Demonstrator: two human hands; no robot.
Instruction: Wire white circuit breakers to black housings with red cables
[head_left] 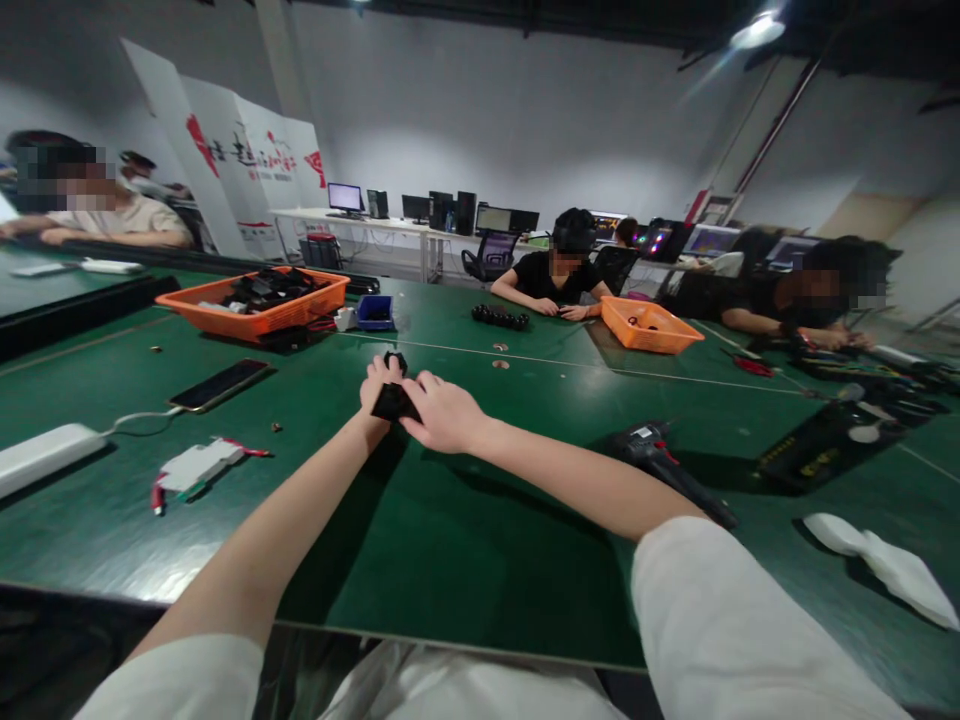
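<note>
A small black part [395, 403], its exact kind not clear, is held between my two hands over the green table [480, 560]. My left hand [377, 388] is closed around its left side, with part of the black piece showing above the fingers. From the right, my right hand [448, 412] grips the same piece, thumb below and fingers on top. The hands touch or nearly touch, and they hide much of the part. On the table to the right of my hands lies a black power drill [660, 455] with red details, partly behind my right forearm.
An orange basket [259, 322] of black parts and a small blue bin [375, 312] stand beyond my hands. Left are a phone [221, 384], a power strip [49, 455] and a wired white module [199, 468]. Another orange basket [652, 330] stands near a person [562, 270] opposite.
</note>
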